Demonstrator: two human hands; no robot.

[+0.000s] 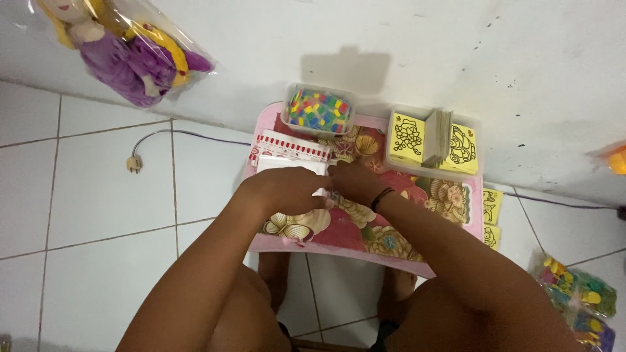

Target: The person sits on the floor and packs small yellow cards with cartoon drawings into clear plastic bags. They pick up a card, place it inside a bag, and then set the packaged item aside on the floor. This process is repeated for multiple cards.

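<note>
Two hands are meeting over a small pink table [456,225].
The left hand [287,189] and right hand [352,179] are pinching a white packet [287,163]; finger closure is unclear.

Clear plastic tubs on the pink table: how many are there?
2. One tub of coloured pieces sits at the far edge of the table; one tub of yellow picture cards stands at its far right corner. Others may be hidden.
</note>
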